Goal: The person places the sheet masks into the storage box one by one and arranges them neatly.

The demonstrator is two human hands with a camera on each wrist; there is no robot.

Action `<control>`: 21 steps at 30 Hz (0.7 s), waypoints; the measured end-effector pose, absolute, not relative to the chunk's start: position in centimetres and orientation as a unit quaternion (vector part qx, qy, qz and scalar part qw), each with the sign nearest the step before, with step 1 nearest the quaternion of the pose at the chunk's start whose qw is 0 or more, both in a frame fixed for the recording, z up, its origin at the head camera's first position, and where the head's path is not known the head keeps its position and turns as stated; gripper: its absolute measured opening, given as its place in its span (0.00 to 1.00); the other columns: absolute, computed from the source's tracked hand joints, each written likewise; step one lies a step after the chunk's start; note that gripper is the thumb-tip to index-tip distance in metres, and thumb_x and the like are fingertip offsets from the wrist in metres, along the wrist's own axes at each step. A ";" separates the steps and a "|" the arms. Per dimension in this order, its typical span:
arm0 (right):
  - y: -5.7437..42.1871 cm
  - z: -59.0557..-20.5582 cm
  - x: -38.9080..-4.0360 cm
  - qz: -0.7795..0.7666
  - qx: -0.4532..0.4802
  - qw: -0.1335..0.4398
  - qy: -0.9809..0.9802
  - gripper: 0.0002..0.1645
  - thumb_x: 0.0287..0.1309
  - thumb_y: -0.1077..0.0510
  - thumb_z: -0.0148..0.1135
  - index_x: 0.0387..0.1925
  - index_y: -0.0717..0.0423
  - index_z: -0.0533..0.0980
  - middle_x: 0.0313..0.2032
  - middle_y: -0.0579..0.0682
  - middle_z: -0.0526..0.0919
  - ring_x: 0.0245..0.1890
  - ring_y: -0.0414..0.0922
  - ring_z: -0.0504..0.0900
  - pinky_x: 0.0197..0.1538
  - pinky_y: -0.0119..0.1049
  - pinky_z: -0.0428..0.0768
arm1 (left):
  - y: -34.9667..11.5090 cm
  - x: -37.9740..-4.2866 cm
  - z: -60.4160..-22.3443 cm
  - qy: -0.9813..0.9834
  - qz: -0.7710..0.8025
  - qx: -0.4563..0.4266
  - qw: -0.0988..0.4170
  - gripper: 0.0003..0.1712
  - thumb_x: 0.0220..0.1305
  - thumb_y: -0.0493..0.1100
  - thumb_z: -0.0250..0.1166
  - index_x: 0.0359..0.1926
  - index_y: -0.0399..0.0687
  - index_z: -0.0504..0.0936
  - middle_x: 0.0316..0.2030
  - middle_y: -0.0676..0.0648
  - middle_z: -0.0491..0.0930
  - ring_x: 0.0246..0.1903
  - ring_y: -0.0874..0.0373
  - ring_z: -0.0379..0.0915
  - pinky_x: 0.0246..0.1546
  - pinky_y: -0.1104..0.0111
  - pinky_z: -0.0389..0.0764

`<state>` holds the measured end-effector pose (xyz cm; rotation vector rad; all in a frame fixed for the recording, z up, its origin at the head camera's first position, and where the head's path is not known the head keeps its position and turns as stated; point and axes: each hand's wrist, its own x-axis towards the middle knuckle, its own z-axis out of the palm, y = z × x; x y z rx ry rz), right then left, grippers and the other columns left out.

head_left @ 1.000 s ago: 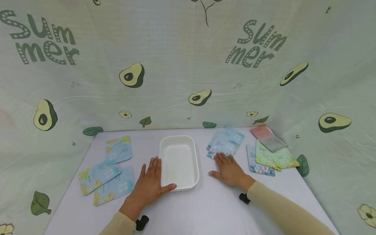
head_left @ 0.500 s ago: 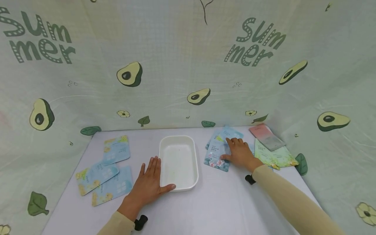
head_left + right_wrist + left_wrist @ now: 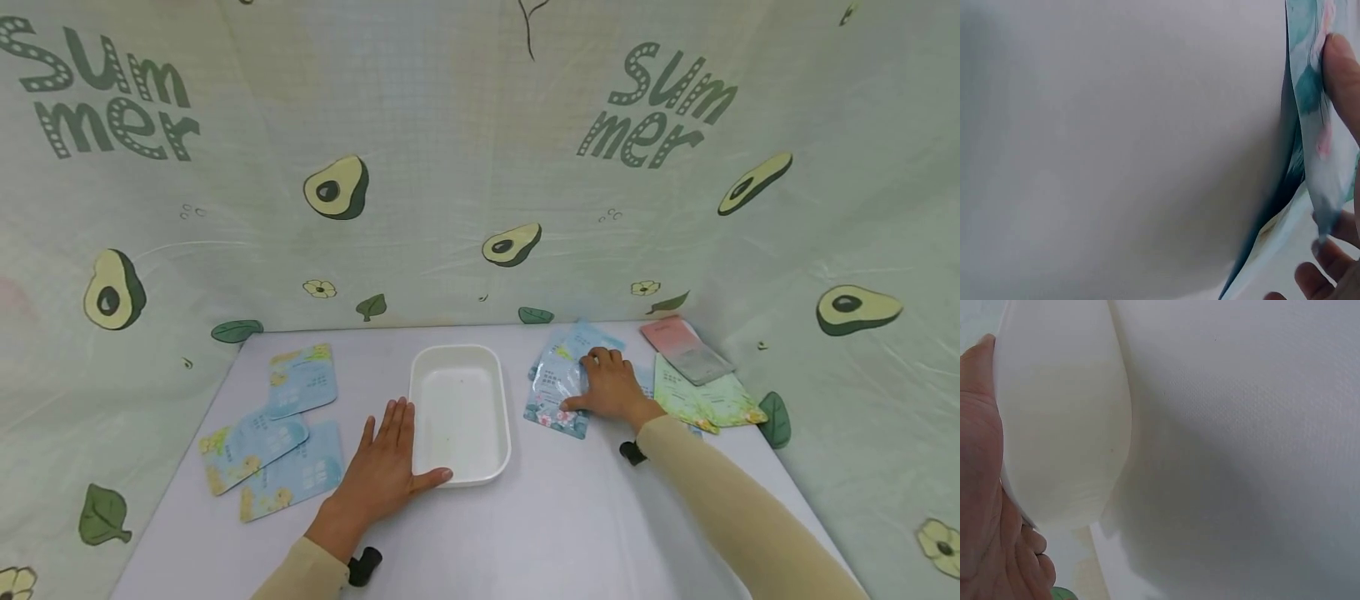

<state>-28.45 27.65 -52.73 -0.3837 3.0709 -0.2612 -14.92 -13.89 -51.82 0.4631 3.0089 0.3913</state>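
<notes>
My left hand (image 3: 382, 467) lies with straight fingers along the left side of a white plastic tray (image 3: 505, 408), its thumb across the near left corner. In the left wrist view the palm is against the wall of the tray (image 3: 1063, 425). Right of the tray, my right hand (image 3: 613, 383) grips a blue, flower-printed sheet mask packet (image 3: 553, 392) by its right edge. The right wrist view shows the thumb (image 3: 1342, 75) on the face of this packet (image 3: 1307, 94) and curled fingers at its far edge. Other blue packets (image 3: 596, 335) lie partly hidden behind it.
Three blue and yellow packets (image 3: 303, 387) lie at the table's left. On the right are green packets (image 3: 727, 400), a pink and grey one (image 3: 670, 340), and a blue one (image 3: 643, 377) partly behind the right hand. A printed cloth (image 3: 420, 250) hangs behind the table.
My right hand has gone from lying flat on the blue packets to gripping the top one's right edge. That packet has shifted nearer to me. The left hand stays at the tray.
</notes>
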 end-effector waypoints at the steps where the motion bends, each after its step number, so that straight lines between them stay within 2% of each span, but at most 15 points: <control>1: 27.5 -52.7 -28.3 -0.083 -0.124 0.008 0.989 0.66 0.45 0.23 0.78 0.69 0.67 0.70 0.71 0.67 0.65 0.70 0.68 0.63 0.70 0.69 0.65 | -13.9 -14.9 -51.8 0.980 0.126 0.151 0.037 0.73 0.63 0.85 0.52 0.83 0.30 0.45 0.84 0.33 0.44 0.84 0.37 0.36 0.80 0.36 0.46; 5: 27.1 -52.6 -27.7 -0.056 -0.138 -0.037 0.988 0.68 0.42 0.23 0.80 0.69 0.66 0.68 0.71 0.67 0.65 0.70 0.68 0.64 0.68 0.68 0.68 | -13.8 -15.0 -51.7 0.979 0.129 0.150 0.040 0.73 0.63 0.85 0.53 0.83 0.30 0.45 0.84 0.33 0.44 0.84 0.37 0.37 0.80 0.37 0.46; 13: 26.2 -52.7 -26.1 -0.019 -0.153 -0.113 0.982 0.64 0.42 0.27 0.83 0.67 0.63 0.67 0.68 0.66 0.66 0.67 0.65 0.67 0.66 0.64 0.70 | -13.8 -14.9 -51.7 0.979 0.133 0.147 0.038 0.73 0.62 0.85 0.54 0.83 0.30 0.45 0.84 0.33 0.44 0.84 0.37 0.37 0.80 0.37 0.47; 21: 25.6 -52.9 -24.8 0.001 -0.158 -0.151 0.976 0.56 0.50 0.30 0.80 0.69 0.53 0.66 0.65 0.65 0.69 0.64 0.65 0.70 0.63 0.65 0.70 | -13.8 -14.9 -51.8 0.980 0.131 0.148 0.035 0.73 0.63 0.85 0.53 0.83 0.30 0.45 0.84 0.33 0.44 0.84 0.37 0.37 0.80 0.37 0.47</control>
